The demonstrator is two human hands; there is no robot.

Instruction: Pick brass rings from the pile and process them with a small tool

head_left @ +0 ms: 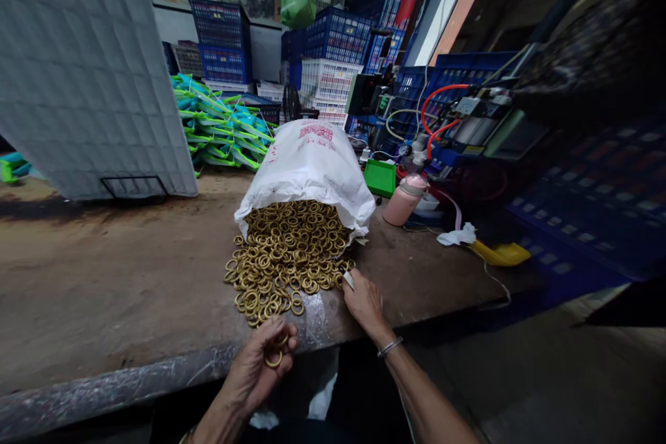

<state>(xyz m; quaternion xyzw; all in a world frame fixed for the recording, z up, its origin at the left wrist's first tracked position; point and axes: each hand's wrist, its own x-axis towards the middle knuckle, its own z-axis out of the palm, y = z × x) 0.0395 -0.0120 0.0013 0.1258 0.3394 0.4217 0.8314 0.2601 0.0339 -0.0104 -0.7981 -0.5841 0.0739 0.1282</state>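
Note:
A white woven sack with red print lies on its side, its mouth facing me. Out of it spills a heap of brass-coloured rings onto the wooden table. My left hand is at the table's front edge, fingers curled around a few of these rings, with one ring showing below the fingers. At the right edge of the heap, my right hand has its fingers closed. Something small, white and dark shows at its fingertips; its kind is unclear. A metal bracelet circles that wrist.
A large quilted pale panel stands on the table at left. Behind it is a green and blue pile. At right stand a pink bottle, a green tray and a machine with orange hoses. Stacked crates fill the back.

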